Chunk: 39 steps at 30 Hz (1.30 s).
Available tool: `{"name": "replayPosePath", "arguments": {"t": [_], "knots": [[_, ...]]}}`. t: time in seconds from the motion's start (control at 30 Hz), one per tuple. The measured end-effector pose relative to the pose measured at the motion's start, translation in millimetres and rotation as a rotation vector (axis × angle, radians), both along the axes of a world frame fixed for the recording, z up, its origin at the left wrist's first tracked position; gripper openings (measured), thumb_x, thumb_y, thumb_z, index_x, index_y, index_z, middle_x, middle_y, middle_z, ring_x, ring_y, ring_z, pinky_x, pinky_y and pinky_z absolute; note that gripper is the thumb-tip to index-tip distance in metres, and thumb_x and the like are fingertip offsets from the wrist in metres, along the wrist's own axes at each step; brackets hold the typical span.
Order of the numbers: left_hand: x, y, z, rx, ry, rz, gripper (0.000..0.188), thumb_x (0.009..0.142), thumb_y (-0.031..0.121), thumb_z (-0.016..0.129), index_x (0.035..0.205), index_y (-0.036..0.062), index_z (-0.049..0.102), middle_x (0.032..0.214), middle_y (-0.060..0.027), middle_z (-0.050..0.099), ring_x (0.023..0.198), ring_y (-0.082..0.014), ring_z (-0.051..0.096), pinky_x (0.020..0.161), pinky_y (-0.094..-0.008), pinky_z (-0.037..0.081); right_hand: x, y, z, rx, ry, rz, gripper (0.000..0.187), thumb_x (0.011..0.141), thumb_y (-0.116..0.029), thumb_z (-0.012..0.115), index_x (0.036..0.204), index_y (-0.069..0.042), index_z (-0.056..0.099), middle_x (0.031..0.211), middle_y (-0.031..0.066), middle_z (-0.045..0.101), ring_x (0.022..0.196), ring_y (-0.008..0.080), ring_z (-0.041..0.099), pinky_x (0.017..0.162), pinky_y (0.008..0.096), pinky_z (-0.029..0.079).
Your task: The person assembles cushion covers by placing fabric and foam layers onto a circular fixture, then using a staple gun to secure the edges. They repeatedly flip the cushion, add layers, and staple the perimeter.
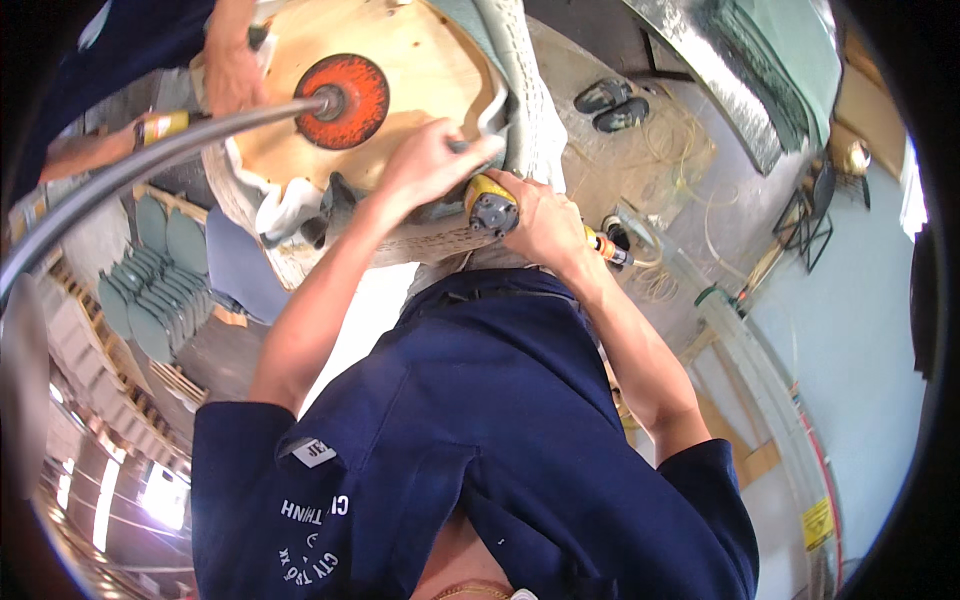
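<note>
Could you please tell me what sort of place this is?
Probably an upholstery or furniture workshop: a wooden board has fabric around its edge, the right hand grips a yellow tool, and grey-green panels like seat parts stand stacked.

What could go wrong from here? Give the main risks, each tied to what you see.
The left hand is close to the yellow tool in the right hand and might be hurt if the tool slipped. A co-worker's hand is at the wooden board, near the red disc, and could be pinched if that shifted. Pale coiled hose or cord beyond the right hand could trip someone.
</note>
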<state>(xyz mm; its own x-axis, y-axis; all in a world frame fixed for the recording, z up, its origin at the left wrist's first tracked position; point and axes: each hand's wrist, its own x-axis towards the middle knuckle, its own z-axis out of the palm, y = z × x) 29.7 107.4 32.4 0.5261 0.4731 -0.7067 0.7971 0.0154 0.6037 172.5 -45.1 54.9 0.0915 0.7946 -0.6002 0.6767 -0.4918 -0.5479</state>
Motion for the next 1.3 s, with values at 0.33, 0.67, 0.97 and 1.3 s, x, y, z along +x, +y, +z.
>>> {"name": "replayPosePath", "arguments": {"t": [0.33,0.67,0.97,1.3], "knots": [[-2,-24,-24,0.338,0.033,-0.224,0.036,0.092,0.029,0.068,0.105,-0.0039,0.07,0.097,-0.0268,0.072,0.097,-0.0425,0.07,0.09,-0.0502,0.054,52,-14,10,0.079,0.025,0.163,0.075,0.076,-0.01,0.074,0.147,-0.025,0.054,0.113,0.0166,0.071,0.107,0.0397,0.068,0.089,0.0506,0.055],[-38,-51,-39,0.521,-0.061,-0.051,0.03,0.098,0.028,0.062,0.09,0.002,0.074,0.089,-0.0195,0.072,0.087,-0.0381,0.07,0.079,-0.0484,0.056,52,22,13,0.136,-0.011,0.465,0.076,0.074,-0.012,0.078,0.145,-0.026,0.057,0.108,0.0144,0.07,0.098,0.0399,0.07,0.082,0.0488,0.056],[-34,-66,-42,0.562,-0.086,0.108,0.026,0.096,0.027,0.065,0.084,0.0045,0.071,0.087,-0.0164,0.072,0.083,-0.0373,0.07,0.075,-0.0488,0.055,61,46,7,0.116,-0.041,0.564,0.075,0.074,-0.012,0.079,0.144,-0.026,0.057,0.106,0.0154,0.071,0.1,0.0401,0.069,0.083,0.0483,0.056],[-33,-61,-50,0.825,-0.138,-0.082,0.024,0.099,0.029,0.062,0.088,0.0112,0.073,0.097,-0.0028,0.069,0.102,-0.0275,0.06,0.088,-0.0433,0.043,89,29,2,0.066,-0.019,0.502,0.081,0.076,-0.01,0.079,0.149,-0.03,0.053,0.112,0.0133,0.069,0.104,0.0381,0.068,0.088,0.0488,0.055]]}}
